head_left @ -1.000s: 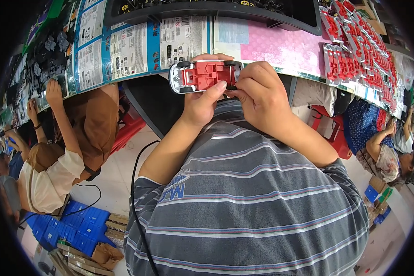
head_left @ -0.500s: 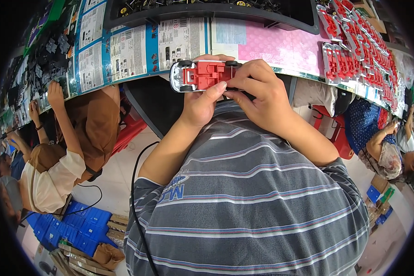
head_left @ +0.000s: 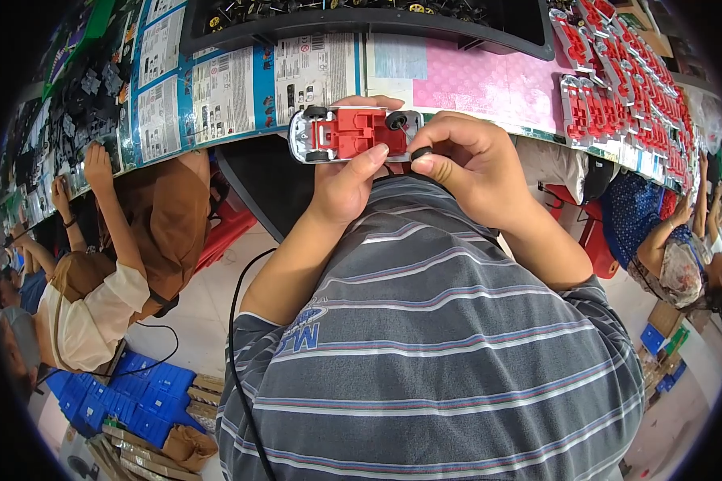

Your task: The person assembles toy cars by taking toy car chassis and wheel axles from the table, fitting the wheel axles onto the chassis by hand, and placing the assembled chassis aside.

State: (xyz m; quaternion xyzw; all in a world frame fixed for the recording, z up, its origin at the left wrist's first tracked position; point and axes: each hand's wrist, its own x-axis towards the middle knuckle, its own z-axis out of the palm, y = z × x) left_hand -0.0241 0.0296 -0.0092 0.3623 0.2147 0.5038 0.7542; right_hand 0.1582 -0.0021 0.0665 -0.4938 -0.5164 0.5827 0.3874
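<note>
My left hand (head_left: 346,183) is closed round a toy car body (head_left: 353,132), thumb on its near edge and fingers behind its far side. The car lies open side up, showing a red inner part and a white-silver shell. A pair of black wheels sits at its left end. At its right end a black wheel (head_left: 395,120) stands tilted over the red part. My right hand (head_left: 469,164) pinches another small black wheel (head_left: 422,152) between thumb and forefinger, just off the car's near right corner. Whether an axle joins these two wheels is hard to make out.
A black tray (head_left: 369,34) of wheels, some yellow-centred, stands across the bench ahead. Rows of red and silver car bodies (head_left: 618,88) fill the right side. Dark parts (head_left: 84,104) are heaped at left. People work on both sides. A black cable (head_left: 234,345) hangs by my left arm.
My right hand has drawn slightly right and down from the car's right end, with a wheel now visible in its fingers. The wheel at that end has tilted. The car has shifted slightly left.
</note>
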